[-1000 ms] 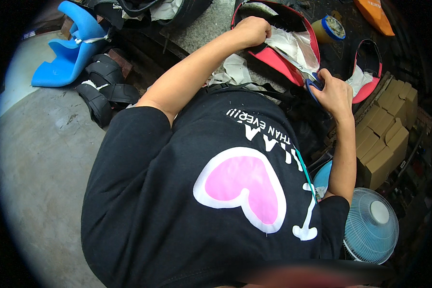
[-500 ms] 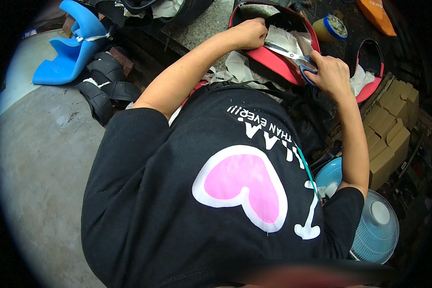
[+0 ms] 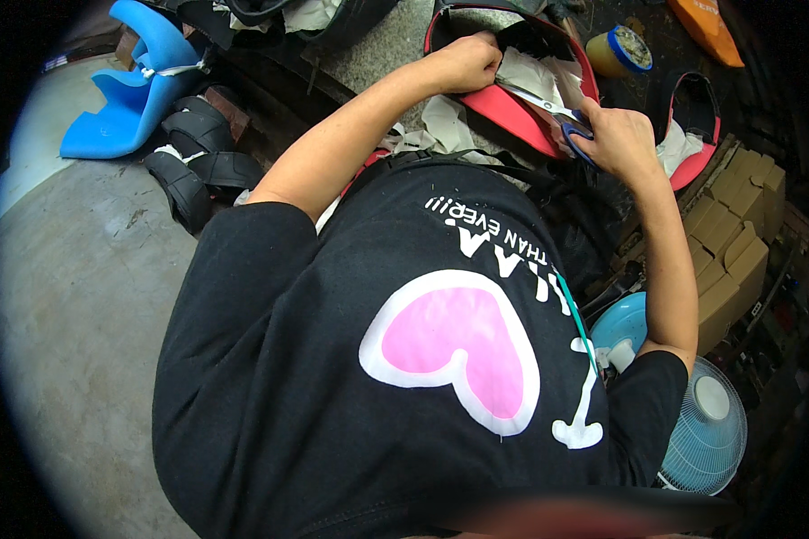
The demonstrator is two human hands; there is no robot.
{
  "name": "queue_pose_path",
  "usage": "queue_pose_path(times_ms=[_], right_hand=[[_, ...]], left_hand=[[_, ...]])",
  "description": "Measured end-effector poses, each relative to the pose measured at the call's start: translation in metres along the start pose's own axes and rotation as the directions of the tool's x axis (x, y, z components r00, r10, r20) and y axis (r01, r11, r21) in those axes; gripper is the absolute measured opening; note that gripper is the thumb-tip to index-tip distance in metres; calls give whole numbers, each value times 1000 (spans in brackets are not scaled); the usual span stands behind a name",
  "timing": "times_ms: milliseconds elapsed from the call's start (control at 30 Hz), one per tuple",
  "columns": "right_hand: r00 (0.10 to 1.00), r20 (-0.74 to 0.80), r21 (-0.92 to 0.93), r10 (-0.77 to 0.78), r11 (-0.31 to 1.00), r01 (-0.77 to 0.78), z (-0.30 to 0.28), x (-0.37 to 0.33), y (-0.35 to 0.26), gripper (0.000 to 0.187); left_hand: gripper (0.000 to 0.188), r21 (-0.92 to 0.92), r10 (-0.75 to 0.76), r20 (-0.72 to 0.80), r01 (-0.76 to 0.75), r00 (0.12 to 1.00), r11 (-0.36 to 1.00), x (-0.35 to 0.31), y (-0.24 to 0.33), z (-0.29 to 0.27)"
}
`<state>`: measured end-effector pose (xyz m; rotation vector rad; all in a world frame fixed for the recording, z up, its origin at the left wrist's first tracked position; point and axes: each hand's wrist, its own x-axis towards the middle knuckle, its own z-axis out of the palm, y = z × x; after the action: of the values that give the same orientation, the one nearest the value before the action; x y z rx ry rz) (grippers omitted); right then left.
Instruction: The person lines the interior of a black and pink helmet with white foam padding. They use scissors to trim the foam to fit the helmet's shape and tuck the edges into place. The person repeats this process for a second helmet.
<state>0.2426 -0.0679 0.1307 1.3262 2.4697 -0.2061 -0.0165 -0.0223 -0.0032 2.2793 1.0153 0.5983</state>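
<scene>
Here the right hand grips scissors, closed blades pointing up-left.

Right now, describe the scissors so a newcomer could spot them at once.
Start at the red seat shell on the bench at top centre. The right hand rests at its right edge, holding the scissors. Their blue handles and bright steel blades, lying on the white lining, set them apart from the cloth scraps nearby.

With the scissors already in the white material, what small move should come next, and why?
Probably close the scissors for a short snip forward: the right hand has their blades laid across the white lining, while the left hand grips the red piece at its edge.
</scene>
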Motion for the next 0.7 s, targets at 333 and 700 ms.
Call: queue_pose_path(times_ms=[333, 700], right_hand=[[992, 77, 138, 102, 984, -111, 12, -17, -14, 34], [684, -17, 477, 729, 607, -636, 71, -72, 72, 40]], left_hand=[[19, -25, -239, -72, 237, 968, 971, -10, 10, 6], [16, 343, -104, -120, 140, 987, 929, -16, 25, 0]])
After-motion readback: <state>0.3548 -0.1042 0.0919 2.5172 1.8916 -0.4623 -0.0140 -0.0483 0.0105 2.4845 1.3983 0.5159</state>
